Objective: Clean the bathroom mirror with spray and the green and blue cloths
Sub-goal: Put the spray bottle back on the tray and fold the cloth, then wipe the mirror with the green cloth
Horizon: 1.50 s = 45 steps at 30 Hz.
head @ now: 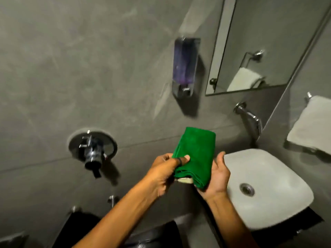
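Note:
A folded green cloth (195, 154) is held in front of me between both hands, left of the sink. My left hand (164, 174) pinches its left edge with the thumb on top. My right hand (217, 178) cups it from underneath on the right side. A pale scrap shows under the cloth's near end. The mirror (265, 43) hangs on the grey wall at the upper right and reflects a towel ring and a white towel. No spray bottle or blue cloth is in view.
A white basin (279, 203) sits at the lower right below a chrome spout (250, 120). A soap dispenser (185, 67) is fixed left of the mirror. A chrome valve (93, 149) juts from the wall at left. A white towel (311, 124) hangs at the right.

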Available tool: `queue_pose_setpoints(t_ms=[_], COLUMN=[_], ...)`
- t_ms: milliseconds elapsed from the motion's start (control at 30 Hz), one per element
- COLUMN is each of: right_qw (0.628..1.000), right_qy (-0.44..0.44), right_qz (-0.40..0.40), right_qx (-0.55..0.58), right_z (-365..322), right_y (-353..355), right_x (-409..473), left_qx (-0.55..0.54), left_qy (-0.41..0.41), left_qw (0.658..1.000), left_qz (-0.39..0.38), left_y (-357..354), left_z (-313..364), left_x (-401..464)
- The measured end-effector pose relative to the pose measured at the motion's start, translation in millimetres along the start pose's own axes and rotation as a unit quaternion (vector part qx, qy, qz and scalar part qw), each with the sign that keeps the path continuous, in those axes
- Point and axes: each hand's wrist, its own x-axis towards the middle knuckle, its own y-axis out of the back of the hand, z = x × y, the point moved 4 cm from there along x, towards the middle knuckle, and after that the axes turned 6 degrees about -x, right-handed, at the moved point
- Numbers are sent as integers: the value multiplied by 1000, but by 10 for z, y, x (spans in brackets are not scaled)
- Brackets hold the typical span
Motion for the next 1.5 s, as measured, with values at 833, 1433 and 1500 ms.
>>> queue_pose_setpoints(t_ms=[833,1433,1500], right_qw=[470,523,558], right_qy=[605,606,576], right_qz=[177,244,275], right_qx=[-618,-547,-531], right_z=[-2057,-4131,-4411], right_y=[-1413,-125,67], right_x=[2165,2766,2835], left_qx=[723,687,682], left_qy=[-600,-643,-646], left_qw=[215,159,155], left_qz=[267,299,305], left_y=[-1837,-1959,-1950], left_z=[3854,3941,3932], left_x=[946,1167,1166])
